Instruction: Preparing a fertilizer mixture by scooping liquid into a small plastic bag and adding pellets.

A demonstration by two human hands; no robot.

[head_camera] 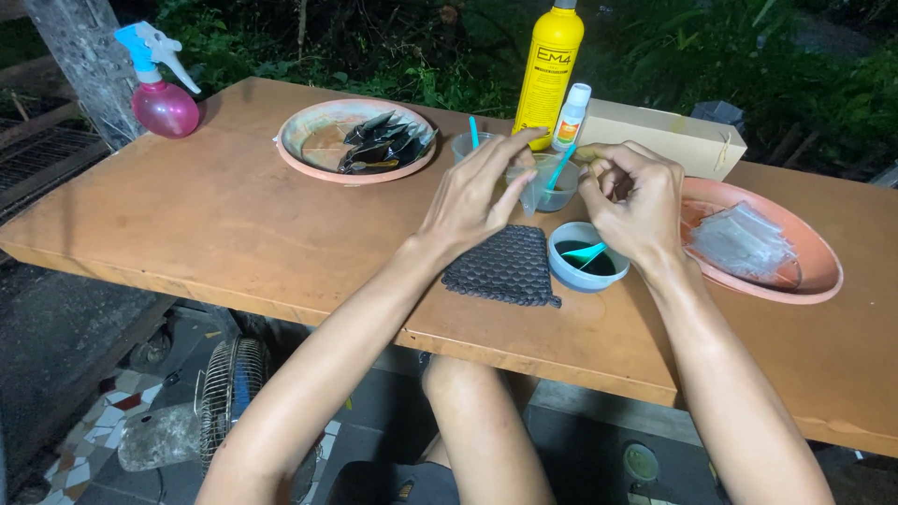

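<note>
A worn brown wooden bench is set outdoors before foliage. A small clear plastic bag is pinched in the grip of both the left hand and the right hand, above a dark quilted pad.

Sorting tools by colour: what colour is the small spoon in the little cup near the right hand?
The small spoon is turquoise, lying in dark liquid; head view.

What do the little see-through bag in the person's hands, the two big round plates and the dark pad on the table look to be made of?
The small clear bag, pinched by the left hand and the right hand, looks like thin glossy plastic film: it is see-through and crinkles. The left plate and the right plate look like matte terracotta or similarly coloured plastic. The dark pad seems woven or quilted fabric, going by its bumpy texture.
</note>
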